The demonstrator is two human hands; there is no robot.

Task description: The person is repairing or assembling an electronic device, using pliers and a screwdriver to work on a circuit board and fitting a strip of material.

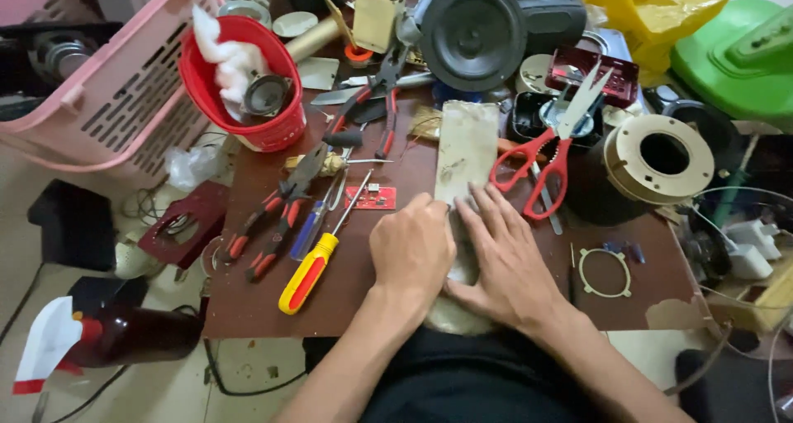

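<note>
Pressing one pale strip (465, 154): two hands, left hand (413, 245), right hand (504, 254).

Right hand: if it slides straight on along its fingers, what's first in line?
Probably more of the beige strip that the right hand presses flat; the fingers point up its length. Beyond it, the black speaker, depth unclear.

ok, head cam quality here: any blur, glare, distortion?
Head view: both hands and the pale strip under them are sharp, with soft even light and faint shadows; mild glare on the green plastic lid; wide-angle bending shows at the pink basket edge.
</note>
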